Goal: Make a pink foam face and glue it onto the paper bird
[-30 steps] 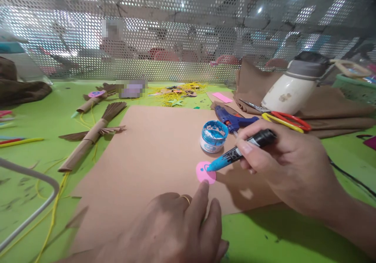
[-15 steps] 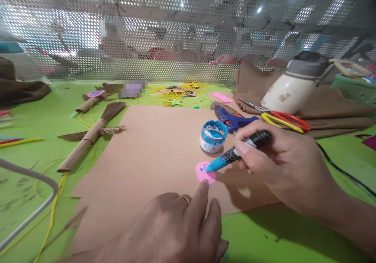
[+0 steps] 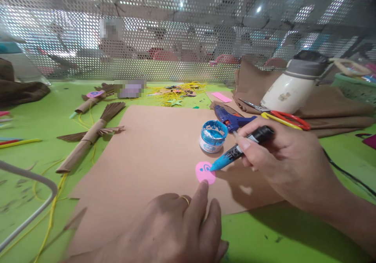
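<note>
A pink paper circle (image 3: 202,175) with blue curved marks lies on a large sheet of brown paper (image 3: 147,149). My left hand (image 3: 182,224) rests flat on the sheet, its index fingertip pressing the circle's lower edge; the other fingers are stretched forward. In my right hand (image 3: 282,161) is a black marker (image 3: 235,152), its lower end coated in blue paint. The marker's tip is at the right side of the circle, by the blue marks. Just behind stands an open jar of blue paint (image 3: 213,136), smeared round the rim.
A blue glue gun (image 3: 232,118), scissors (image 3: 288,118) and a white bottle (image 3: 289,84) lie or stand at the right. Rolled brown paper figures (image 3: 91,137) with yellow string lie left. A perforated metal screen (image 3: 132,51) rises behind; a white bent rod (image 3: 35,176) juts in at left.
The marker tip has moved slightly right across the circle, and the blue curved mark has grown. My left hand stays in place.
</note>
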Demonstrator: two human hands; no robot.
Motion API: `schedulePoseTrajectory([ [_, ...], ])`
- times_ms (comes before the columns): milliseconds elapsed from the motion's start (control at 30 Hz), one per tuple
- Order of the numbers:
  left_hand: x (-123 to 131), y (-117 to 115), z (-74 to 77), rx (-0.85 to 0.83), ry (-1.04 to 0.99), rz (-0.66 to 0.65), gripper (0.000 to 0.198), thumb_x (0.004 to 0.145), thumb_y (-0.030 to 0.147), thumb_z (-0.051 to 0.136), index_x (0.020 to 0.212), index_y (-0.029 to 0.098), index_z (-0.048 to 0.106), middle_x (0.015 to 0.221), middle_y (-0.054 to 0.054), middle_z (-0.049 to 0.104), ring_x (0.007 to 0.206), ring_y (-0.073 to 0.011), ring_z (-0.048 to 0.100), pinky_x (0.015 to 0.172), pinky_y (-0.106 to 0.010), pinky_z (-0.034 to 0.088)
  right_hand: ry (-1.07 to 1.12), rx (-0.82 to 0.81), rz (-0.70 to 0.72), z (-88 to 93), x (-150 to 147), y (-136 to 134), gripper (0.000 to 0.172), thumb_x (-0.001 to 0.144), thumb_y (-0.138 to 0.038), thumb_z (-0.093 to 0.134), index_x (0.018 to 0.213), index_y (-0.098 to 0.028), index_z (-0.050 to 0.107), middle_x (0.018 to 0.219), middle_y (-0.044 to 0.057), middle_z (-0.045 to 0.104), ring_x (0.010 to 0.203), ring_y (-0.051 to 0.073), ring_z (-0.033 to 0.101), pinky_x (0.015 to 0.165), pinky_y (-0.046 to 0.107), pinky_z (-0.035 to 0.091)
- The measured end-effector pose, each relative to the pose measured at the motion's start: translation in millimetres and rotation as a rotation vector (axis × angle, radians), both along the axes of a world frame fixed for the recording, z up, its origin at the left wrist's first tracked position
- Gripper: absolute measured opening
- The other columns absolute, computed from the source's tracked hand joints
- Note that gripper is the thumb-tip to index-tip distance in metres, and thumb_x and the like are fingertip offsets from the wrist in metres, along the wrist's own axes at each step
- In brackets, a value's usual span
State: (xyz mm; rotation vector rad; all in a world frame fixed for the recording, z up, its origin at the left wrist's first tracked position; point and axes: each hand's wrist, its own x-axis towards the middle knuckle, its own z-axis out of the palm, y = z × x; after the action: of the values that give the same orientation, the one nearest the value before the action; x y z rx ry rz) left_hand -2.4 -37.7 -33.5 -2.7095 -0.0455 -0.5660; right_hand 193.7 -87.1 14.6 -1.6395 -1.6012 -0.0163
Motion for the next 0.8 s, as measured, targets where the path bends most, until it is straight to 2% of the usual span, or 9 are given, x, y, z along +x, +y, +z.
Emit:
schedulePoseTrajectory([
  [233,1,1,-1.3,-0.016,-0.007,0.003,0.023,0.087,0.029,0.039,0.085,0.015,0.058,0.094,-0.012,0.069,0.036,-0.0149,0.045,0.029,-0.031,0.032,0.033,0.006,-0.041,-1.5,1,-2,0.012,0.082,-0.024,0.054,0.071,-0.021,0.057,0.051,-0.006,0.055,0.045,0.008,0.051,0.043,0.018,0.04],
  [433,-1,0,-1.7,-0.023,-0.011,-0.006,0.025,0.088,0.029,0.038,0.086,0.015,0.058,0.093,-0.012,0.069,0.037,-0.0159,0.046,0.029,-0.032,0.033,0.048,0.021,-0.024,-1.7,0,-3,0.012,0.082,-0.022,0.054,0.071,-0.021,0.058,0.05,-0.006,0.055,0.045,0.007,0.05,0.044,0.017,0.04],
  [533,-1,-6,-2.6,-0.001,-0.023,0.023,0.026,0.089,0.028,0.035,0.085,0.015,0.058,0.094,-0.011,0.068,0.039,-0.0159,0.047,0.031,-0.032,0.033,0.055,0.018,-0.024,-1.2,-1,-1,0.012,0.081,-0.02,0.054,0.07,-0.021,0.057,0.05,-0.007,0.054,0.045,0.007,0.05,0.044,0.016,0.041],
  [667,1,-9,-1.5,-0.013,-0.037,0.135,0.029,0.091,0.026,0.031,0.089,0.015,0.058,0.097,-0.01,0.067,0.042,-0.0157,0.048,0.036,-0.033,0.036,0.071,0.02,-0.014,-0.1,-3,0,0.01,0.081,-0.021,0.054,0.071,-0.021,0.057,0.05,-0.007,0.055,0.045,0.007,0.05,0.045,0.017,0.042],
  [800,2,-3,1.8,-0.002,0.015,0.016,0.027,0.09,0.028,0.035,0.083,0.015,0.058,0.092,-0.01,0.067,0.042,-0.0124,0.046,0.034,-0.028,0.032,0.073,0.001,0.009,-0.6,-5,-1,0.007,0.08,-0.019,0.055,0.075,-0.021,0.059,0.054,-0.005,0.06,0.046,0.009,0.054,0.044,0.019,0.042],
])
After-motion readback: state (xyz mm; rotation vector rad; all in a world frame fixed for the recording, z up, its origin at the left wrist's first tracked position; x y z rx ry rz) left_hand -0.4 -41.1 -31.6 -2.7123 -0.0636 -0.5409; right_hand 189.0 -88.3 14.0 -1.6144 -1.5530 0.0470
